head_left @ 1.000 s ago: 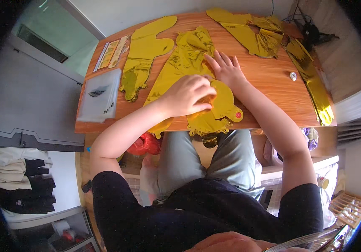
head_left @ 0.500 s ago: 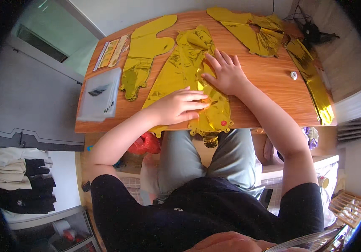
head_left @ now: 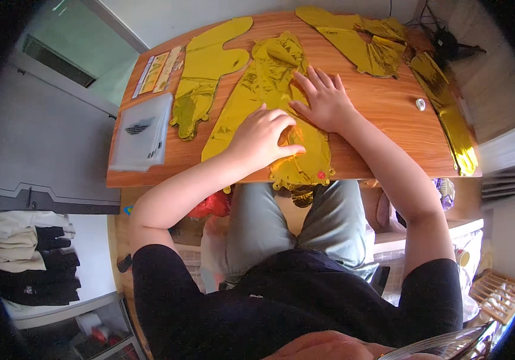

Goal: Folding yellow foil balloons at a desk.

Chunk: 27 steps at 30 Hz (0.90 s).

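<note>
A flat, crumpled gold foil balloon (head_left: 242, 114) lies in front of me, its near end with small tabs reaching the table's front edge. My right hand (head_left: 326, 105) rests on its right edge, fingers spread flat. Over the lower middle of the foil is my left hand (head_left: 262, 141), open, its fingers arched and its thumb stretched apart from them. Orange reflections show on the foil between that thumb and the fingers. A small red round mark (head_left: 321, 175) sits near the foil's lower right corner.
More flat gold foil balloons lie at the left (head_left: 212, 60), far right (head_left: 353, 42) and right edge (head_left: 446, 117). Clear plastic sleeves (head_left: 142, 135) and a printed strip card (head_left: 156, 72) are at left. A small white roll (head_left: 420, 104) and a black object (head_left: 446, 45) are at right.
My left hand has risen slightly and moved up the foil; its fingers went from lying flat to arched, with the thumb apart. My right hand stays nearly still.
</note>
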Each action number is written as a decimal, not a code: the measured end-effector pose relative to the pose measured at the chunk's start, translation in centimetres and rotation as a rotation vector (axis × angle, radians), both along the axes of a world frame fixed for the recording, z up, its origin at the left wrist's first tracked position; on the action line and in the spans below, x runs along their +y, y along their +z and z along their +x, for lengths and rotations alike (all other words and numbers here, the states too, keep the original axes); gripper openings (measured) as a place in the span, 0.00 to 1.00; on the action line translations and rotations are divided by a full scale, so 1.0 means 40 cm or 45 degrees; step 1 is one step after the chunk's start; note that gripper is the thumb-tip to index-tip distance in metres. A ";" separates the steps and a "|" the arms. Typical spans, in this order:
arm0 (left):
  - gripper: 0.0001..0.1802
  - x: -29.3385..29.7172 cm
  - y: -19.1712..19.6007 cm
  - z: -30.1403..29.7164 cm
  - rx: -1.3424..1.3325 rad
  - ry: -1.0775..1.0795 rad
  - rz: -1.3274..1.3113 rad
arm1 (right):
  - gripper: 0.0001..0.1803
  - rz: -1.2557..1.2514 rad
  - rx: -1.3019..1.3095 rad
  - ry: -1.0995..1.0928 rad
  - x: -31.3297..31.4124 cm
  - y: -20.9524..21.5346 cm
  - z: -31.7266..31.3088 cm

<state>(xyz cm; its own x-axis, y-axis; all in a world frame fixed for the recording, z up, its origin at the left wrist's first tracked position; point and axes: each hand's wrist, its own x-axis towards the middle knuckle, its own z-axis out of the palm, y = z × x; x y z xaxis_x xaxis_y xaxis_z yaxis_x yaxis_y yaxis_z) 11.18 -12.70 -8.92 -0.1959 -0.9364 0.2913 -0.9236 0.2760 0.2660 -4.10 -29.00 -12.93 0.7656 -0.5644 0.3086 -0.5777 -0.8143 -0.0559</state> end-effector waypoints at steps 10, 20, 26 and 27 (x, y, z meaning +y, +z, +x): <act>0.42 0.025 -0.011 0.001 -0.017 -0.014 -0.055 | 0.44 -0.003 0.009 0.007 -0.009 -0.003 -0.003; 0.59 0.028 0.000 -0.009 0.162 0.005 0.046 | 0.52 0.053 0.038 0.016 -0.004 0.010 -0.008; 0.70 0.035 0.007 -0.016 0.072 0.024 0.080 | 0.56 0.049 0.090 0.021 -0.008 0.012 -0.011; 0.71 0.032 0.008 -0.016 0.049 0.020 0.085 | 0.57 0.044 0.094 0.023 -0.012 0.008 -0.011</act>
